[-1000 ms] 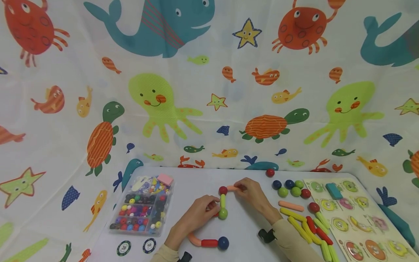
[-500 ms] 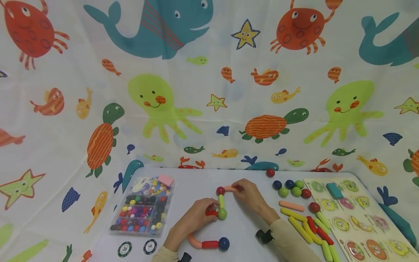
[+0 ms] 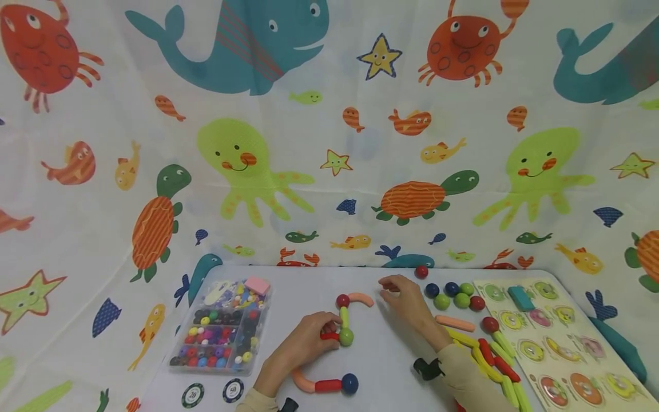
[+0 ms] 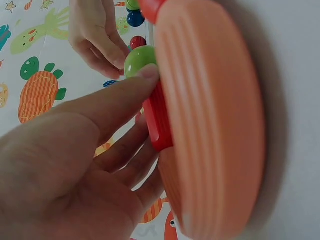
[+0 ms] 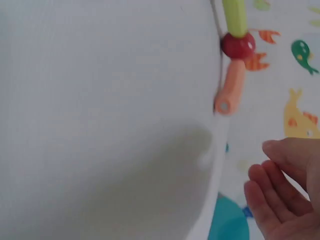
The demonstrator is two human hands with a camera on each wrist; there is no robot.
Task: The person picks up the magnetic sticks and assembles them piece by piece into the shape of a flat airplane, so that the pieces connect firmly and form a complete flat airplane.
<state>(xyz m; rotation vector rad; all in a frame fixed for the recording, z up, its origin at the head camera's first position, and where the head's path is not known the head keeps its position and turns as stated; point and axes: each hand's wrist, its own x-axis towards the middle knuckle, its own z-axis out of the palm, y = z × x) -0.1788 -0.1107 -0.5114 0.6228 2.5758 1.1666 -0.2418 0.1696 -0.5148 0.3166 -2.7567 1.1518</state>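
**Left hand (image 3: 309, 337) pinches red rod (image 3: 329, 336) as right hand (image 3: 404, 298) hangs relaxed past the chain's far end**

At far left of the white table (image 3: 396, 357), a clear compartment box (image 3: 208, 369) of mixed beads carries a pink block (image 3: 257, 285) at its upper right corner; two round chips, one marked 20 (image 3: 193, 395) and one marked 50 (image 3: 233, 390), lie just below it. Next, nearest the person, a curved peach rod (image 3: 302, 382) lies in line with a short red piece (image 3: 328, 385) and a navy ball (image 3: 350, 383).

Just above, I see the left hand gripping the red rod between thumb and fingers, its end at a green ball (image 3: 346, 337); the thumb tip hides the join in the left wrist view. From that ball a light-green rod (image 3: 344, 316) rises to a red ball (image 3: 342, 300), where an arched peach piece (image 3: 362, 298) bends off rightward.

The right hand is apart from that piece's free end, fingers loosely curved around nothing. Beyond it sit loose balls (image 3: 462, 301), with a straight peach rod (image 3: 455, 323) and more coloured rods (image 3: 485, 351) below. At far right, a food-picture board (image 3: 571, 372) bears a teal block (image 3: 521, 298).
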